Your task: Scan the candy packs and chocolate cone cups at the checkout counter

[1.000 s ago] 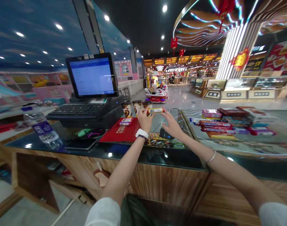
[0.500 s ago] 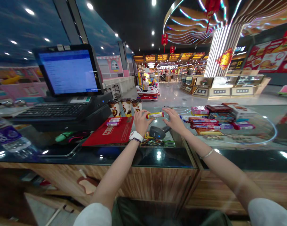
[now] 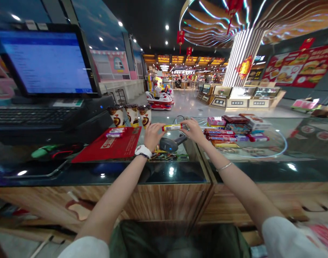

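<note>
A yellow candy roll (image 3: pixel 172 127) with red ends is held level above the glass counter. My left hand (image 3: pixel 153 135) pinches its left end, and my right hand (image 3: pixel 193 131) has its fingers closed on the right end. Just below the roll, a dark handheld scanner (image 3: pixel 168 144) lies on the counter. Two small rolls (image 3: pixel 115 133) rest on a red mat (image 3: pixel 126 145) to the left. On the right side are several candy rolls (image 3: pixel 220 135), with boxes and packs (image 3: pixel 257 122) behind them.
A monitor (image 3: pixel 47 64) and keyboard (image 3: pixel 24 116) stand at the left. Three patterned cups (image 3: pixel 131 115) are behind the red mat. A green and black mouse (image 3: pixel 49 152) lies near the front left. The dark counter edge (image 3: pixel 177 173) runs across in front.
The view has shifted, so the counter items appear farther left. My right hand, apart from the roll's end before, now holds it. The roll is still in my left hand.
</note>
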